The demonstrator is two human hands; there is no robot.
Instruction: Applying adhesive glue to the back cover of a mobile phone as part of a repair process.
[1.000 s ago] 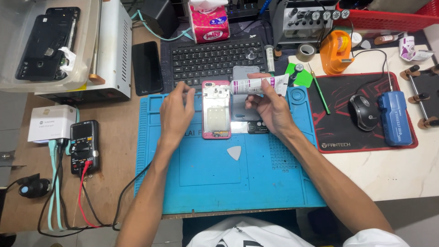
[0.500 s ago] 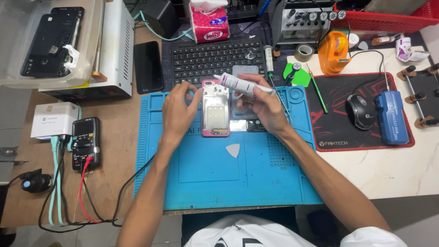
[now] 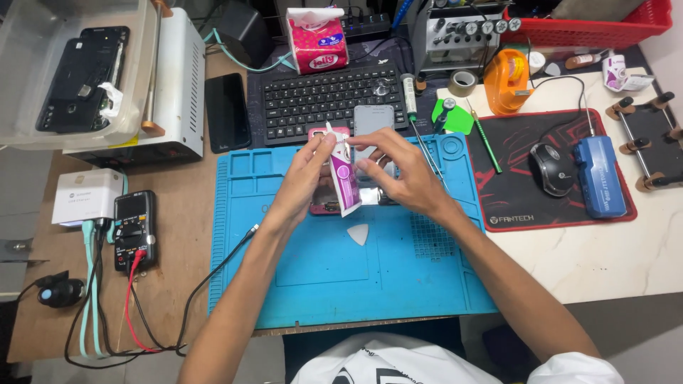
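I have both hands up over the blue mat [image 3: 313,284], working a white and purple tube [image 3: 344,183]. My right hand [image 3: 402,178] pinches the tube's body between thumb and fingers, closed snugly around it. My left hand [image 3: 302,181] has its fingertips closed on the top end, at the nozzle or cap; I can't tell which, as the fingers hide it. The tube hangs tilted, just above a pink phone [image 3: 329,203] lying open on the mat, with a grey phone [image 3: 373,122] behind it against the keyboard [image 3: 324,96].

Risks, as I judge them: squeezing the body while the top comes free could push paste out onto the open phone below. A cap slipping from my left fingertips could drop into the phone or roll off among the cables. The white pick [image 3: 358,233] lies near and could get smeared too.

Containers: the clear tub [image 3: 135,107] at top left holds a black phone [image 3: 80,75] with its back off and a scrap of white tape. The red basket [image 3: 605,21] at top right holds something I can only partly see. The orange dispenser [image 3: 506,82] stands by the tape roll [image 3: 462,82]; its contents are hidden.
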